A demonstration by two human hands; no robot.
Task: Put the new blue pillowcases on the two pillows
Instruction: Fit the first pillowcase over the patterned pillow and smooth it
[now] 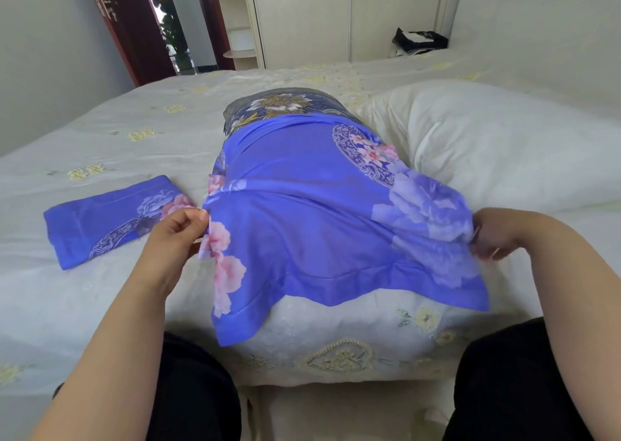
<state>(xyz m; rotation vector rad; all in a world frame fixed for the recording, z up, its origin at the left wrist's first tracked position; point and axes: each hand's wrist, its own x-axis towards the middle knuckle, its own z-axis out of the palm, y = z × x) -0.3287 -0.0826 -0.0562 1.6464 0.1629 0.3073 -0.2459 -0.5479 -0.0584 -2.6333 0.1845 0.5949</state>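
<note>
The left hand [174,235] and right hand [497,235] pinch opposite edges of the blue pillowcase [319,212]. It partly covers the pillow [285,104] beyond both hands. A folded pillowcase [100,219] lies left of the left hand.

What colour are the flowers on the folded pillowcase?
Pink and pale purple, on blue cloth: the folded pillowcase shows best in the head view.

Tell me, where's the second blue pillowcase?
The folded pillowcase lies flat on the bed, left of the pillow being covered, just beyond the left hand.
</note>
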